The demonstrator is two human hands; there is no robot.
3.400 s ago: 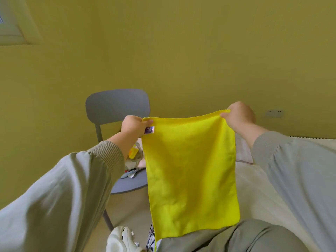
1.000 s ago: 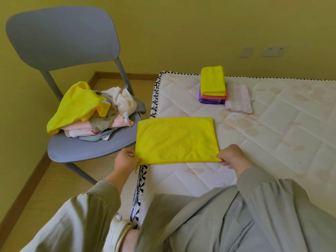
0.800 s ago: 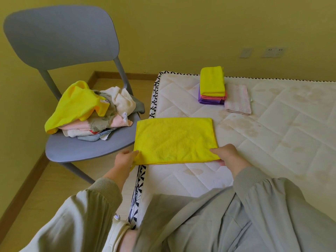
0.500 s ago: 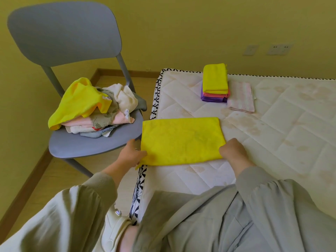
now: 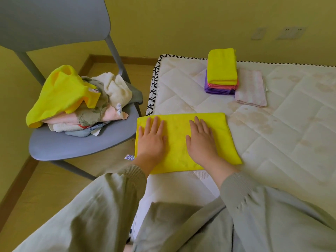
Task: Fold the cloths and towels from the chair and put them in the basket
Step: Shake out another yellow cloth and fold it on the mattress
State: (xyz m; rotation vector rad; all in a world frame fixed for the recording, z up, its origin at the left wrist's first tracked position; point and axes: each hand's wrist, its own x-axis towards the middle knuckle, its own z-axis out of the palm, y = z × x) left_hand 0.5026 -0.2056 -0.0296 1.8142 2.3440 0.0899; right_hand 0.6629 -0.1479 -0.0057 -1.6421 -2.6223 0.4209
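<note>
A yellow cloth [image 5: 225, 140], folded in half, lies flat on the near left corner of the white mattress [image 5: 283, 135]. My left hand [image 5: 151, 140] rests palm down on its left part, fingers spread. On its middle lies my right hand [image 5: 201, 140], also flat. Neither hand grips it. To the left stands a grey chair [image 5: 72, 142] with a loose heap of cloths and towels [image 5: 81, 104], a crumpled yellow one on top. No basket is in view.
At the mattress's far edge sits a stack of folded cloths [image 5: 221, 70], yellow over pink over purple, with a folded pale pink towel [image 5: 251, 88] beside it. Yellow wall behind, wooden floor under the chair. My grey-clad legs fill the foreground.
My hands let go of the cloth's near corners and moved onto its top, now pressing flat. Earlier I held the cloth up in the air by two corners.
</note>
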